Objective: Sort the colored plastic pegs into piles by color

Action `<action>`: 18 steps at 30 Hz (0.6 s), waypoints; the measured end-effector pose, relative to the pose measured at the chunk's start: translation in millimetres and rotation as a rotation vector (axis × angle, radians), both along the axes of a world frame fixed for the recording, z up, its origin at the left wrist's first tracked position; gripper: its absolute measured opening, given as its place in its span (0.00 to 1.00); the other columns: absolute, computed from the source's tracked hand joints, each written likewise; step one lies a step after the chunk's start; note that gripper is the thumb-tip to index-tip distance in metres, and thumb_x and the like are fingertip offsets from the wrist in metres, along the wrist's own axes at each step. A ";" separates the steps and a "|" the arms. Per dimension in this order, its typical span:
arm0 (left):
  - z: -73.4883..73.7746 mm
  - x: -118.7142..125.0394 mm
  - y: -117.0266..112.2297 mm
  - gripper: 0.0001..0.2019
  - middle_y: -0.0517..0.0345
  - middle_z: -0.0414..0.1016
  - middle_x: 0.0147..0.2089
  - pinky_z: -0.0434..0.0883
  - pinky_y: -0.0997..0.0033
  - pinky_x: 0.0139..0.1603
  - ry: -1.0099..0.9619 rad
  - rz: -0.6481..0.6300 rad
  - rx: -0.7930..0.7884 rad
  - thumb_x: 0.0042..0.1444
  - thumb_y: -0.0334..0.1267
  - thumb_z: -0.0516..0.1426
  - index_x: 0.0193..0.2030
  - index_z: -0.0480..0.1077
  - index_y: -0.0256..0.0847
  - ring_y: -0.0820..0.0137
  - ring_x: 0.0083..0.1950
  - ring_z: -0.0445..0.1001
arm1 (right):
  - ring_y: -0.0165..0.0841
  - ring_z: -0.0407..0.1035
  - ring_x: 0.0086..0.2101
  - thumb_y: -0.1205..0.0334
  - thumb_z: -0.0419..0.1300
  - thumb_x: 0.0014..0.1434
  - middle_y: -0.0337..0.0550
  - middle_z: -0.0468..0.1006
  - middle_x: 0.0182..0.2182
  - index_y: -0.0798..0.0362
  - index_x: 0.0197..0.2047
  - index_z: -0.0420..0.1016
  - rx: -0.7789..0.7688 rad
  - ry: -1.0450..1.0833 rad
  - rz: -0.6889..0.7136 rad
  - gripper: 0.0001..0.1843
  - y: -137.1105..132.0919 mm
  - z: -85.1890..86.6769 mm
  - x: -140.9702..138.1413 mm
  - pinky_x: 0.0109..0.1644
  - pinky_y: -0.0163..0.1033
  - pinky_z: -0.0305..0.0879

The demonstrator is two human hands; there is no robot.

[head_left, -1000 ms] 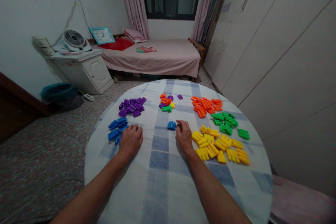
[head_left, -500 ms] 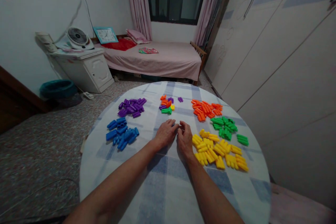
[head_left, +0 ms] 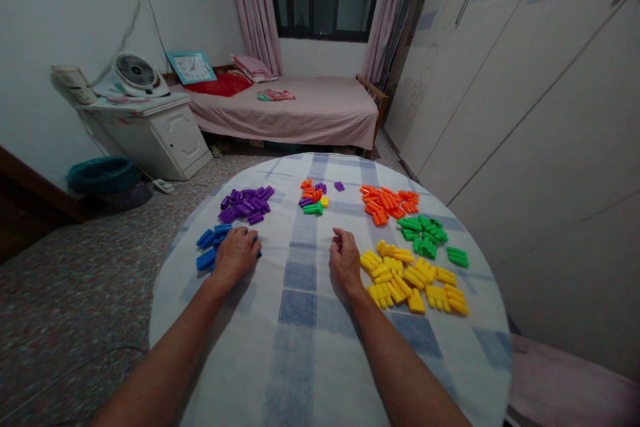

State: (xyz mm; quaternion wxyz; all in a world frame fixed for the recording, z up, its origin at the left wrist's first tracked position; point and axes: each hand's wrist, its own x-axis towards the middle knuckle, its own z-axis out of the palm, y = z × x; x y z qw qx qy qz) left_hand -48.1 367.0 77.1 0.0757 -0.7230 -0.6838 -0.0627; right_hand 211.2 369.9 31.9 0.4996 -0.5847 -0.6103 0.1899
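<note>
My left hand (head_left: 237,253) is over the blue toy blocks (head_left: 205,239), fingers spread and bent down among them, hiding much of that pile. My right hand (head_left: 346,257) rests on its side on the cloth, just left of the yellow blocks (head_left: 397,277). Its fingers are loosely bent, with a gap at the thumb, and no block shows in them. Beyond the hands, a small mixed group (head_left: 313,197) has orange, purple, green and yellow pieces. One purple block (head_left: 339,186) lies apart from it.
The round table has a checked cloth (head_left: 295,360). Purple blocks (head_left: 247,204) lie at the far left, orange blocks (head_left: 387,203) at the far right, green blocks (head_left: 423,235) nearer on the right. A bed (head_left: 320,110) stands behind, a wardrobe (head_left: 525,100) to the right.
My left hand has moved left, from beside my right hand at the middle to the blue pile. My right hand stays near its place. The view has shifted slightly.
</note>
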 end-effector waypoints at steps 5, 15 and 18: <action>-5.6 13.8 5.9 0.17 0.42 0.69 0.54 0.62 0.53 0.61 -0.064 -0.065 0.192 0.59 0.43 0.52 0.47 0.74 0.34 0.54 0.59 0.63 | 0.34 0.68 0.42 0.69 0.47 0.57 0.50 0.73 0.43 0.58 0.48 0.71 0.012 -0.025 0.000 0.18 2.8 -5.8 -0.6 0.50 0.40 0.64; -26.3 124.4 38.7 0.13 0.48 0.73 0.48 0.68 0.63 0.56 -0.681 -0.145 0.214 0.56 0.31 0.52 0.44 0.74 0.36 0.63 0.51 0.70 | 0.34 0.67 0.43 0.69 0.47 0.57 0.49 0.73 0.42 0.58 0.47 0.71 0.004 -0.023 0.048 0.17 -2.1 0.0 3.0 0.51 0.39 0.64; -37.6 122.5 44.2 0.12 0.50 0.74 0.43 0.70 0.64 0.51 -0.814 -0.095 0.188 0.54 0.29 0.51 0.41 0.74 0.36 0.65 0.46 0.72 | 0.33 0.67 0.43 0.70 0.47 0.57 0.49 0.72 0.42 0.58 0.48 0.70 -0.025 -0.060 0.066 0.17 -4.0 1.8 3.1 0.51 0.38 0.64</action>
